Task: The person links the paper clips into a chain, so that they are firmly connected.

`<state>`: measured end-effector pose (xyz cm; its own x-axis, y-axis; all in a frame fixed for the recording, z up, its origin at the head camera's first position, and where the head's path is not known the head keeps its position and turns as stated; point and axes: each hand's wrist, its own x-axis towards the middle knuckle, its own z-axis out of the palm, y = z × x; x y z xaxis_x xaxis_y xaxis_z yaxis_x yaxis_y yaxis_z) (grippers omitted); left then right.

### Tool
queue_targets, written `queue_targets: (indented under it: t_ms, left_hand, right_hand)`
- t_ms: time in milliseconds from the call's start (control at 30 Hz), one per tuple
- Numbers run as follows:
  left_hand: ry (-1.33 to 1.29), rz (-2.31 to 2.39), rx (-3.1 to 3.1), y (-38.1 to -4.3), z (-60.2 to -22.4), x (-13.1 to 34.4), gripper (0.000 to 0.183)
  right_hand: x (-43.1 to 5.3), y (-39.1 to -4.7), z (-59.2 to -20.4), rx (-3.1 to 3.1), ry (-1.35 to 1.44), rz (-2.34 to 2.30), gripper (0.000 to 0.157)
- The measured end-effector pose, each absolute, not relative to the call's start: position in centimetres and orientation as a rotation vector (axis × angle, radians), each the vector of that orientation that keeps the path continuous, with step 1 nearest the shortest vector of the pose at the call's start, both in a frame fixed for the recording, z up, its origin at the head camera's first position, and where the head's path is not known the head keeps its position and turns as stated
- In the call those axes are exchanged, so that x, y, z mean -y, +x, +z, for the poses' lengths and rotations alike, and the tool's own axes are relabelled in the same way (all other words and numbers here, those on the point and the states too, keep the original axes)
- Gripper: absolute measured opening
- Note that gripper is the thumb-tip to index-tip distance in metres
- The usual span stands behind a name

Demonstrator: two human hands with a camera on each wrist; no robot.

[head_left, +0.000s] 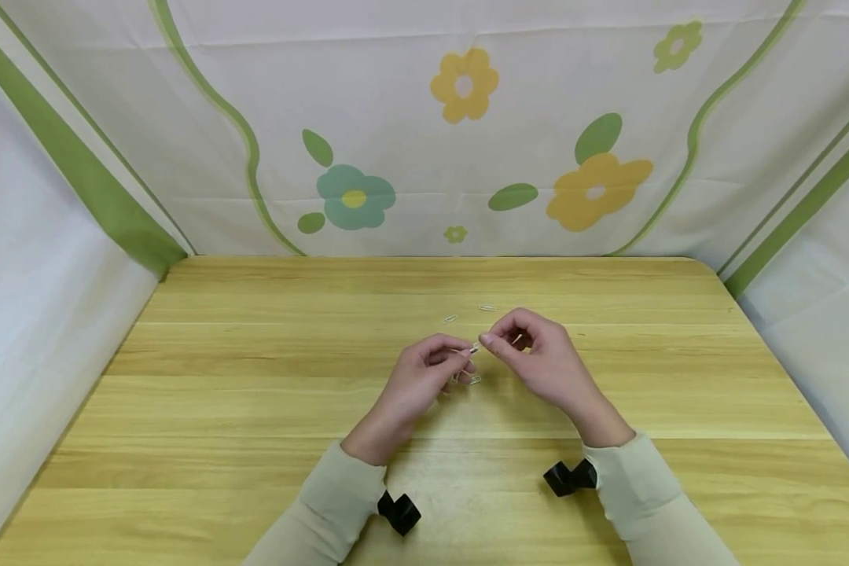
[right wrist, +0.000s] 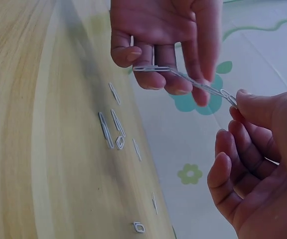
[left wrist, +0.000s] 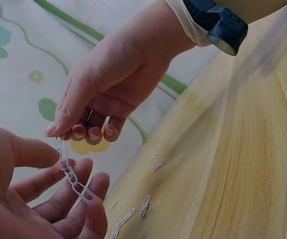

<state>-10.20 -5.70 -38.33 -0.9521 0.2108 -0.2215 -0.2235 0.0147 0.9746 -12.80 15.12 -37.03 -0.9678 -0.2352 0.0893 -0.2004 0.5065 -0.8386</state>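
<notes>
A short chain of linked white paper clips (left wrist: 75,184) runs between my two hands. My left hand (head_left: 419,377) pinches the chain between thumb and forefinger, and the lower links trail across its other fingers. At the chain's upper end, my right hand (head_left: 543,360) pinches the last paper clip (right wrist: 229,98) between thumb and forefinger, its other fingers loosely curled. In the right wrist view the tail clip (right wrist: 151,68) lies against the left hand's fingers. Where the clips meet the fingertips, they are partly covered.
Several loose paper clips lie on the wooden table (head_left: 219,424), among them one clip (head_left: 450,319) and another clip (head_left: 487,308) beyond the hands. A flowered white curtain (head_left: 410,118) hangs behind the table. Black wrist cameras sit at both cuffs.
</notes>
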Motion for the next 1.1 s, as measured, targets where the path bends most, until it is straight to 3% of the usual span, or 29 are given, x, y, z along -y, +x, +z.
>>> queue_targets:
  t_ms: [700,933,1100]
  left_hand:
    - [0.099,1.985,-2.044,-9.9,-38.1,5.9,0.025]
    - [-0.005,2.099,-2.035,-10.1,-37.8,6.3,0.025]
    - [-0.042,2.184,-2.024,-10.2,-37.7,6.4,0.023]
  right_hand:
    - [-15.4,-12.9,-37.0,-2.697,-0.422,-1.433,0.011]
    - [-17.6,-13.9,-37.2,-2.845,-0.378,-1.076,0.012]
    - [-18.1,-14.3,-37.5,-2.823,-0.293,-0.768,0.022]
